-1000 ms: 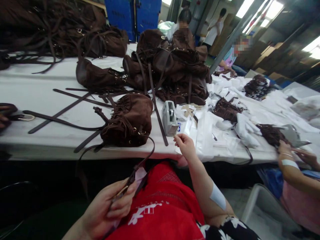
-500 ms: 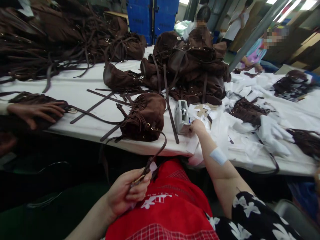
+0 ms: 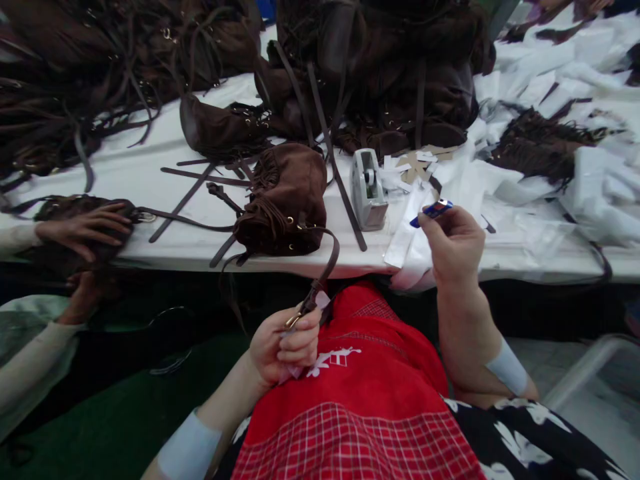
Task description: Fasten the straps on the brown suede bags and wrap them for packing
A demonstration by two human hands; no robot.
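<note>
My left hand (image 3: 287, 343) is closed around the buckle end of a dark brown strap (image 3: 327, 263), held above my red apron. A gold buckle (image 3: 293, 321) shows at my fingers, with a pale scrap beside it. The strap runs up to a brown fringed bag (image 3: 295, 200) lying at the table's front edge. My right hand (image 3: 455, 243) is raised by the edge, pinching a small flat blue object (image 3: 434, 211) with red on it; its kind is unclear. Left of that hand stands a grey tape dispenser (image 3: 369, 190).
Brown bags are piled at the back (image 3: 400, 87) and far left (image 3: 165, 60). White wrapping sheets (image 3: 550, 220) cover the right side of the table. At the left, a co-worker's hand (image 3: 95, 227) rests on another brown bag. Loose straps lie near the centre.
My right hand has moved from beside the tape dispenser to the right, and the blue object now shows in it. My left hand keeps the strap, slightly higher in view. The view has tipped down.
</note>
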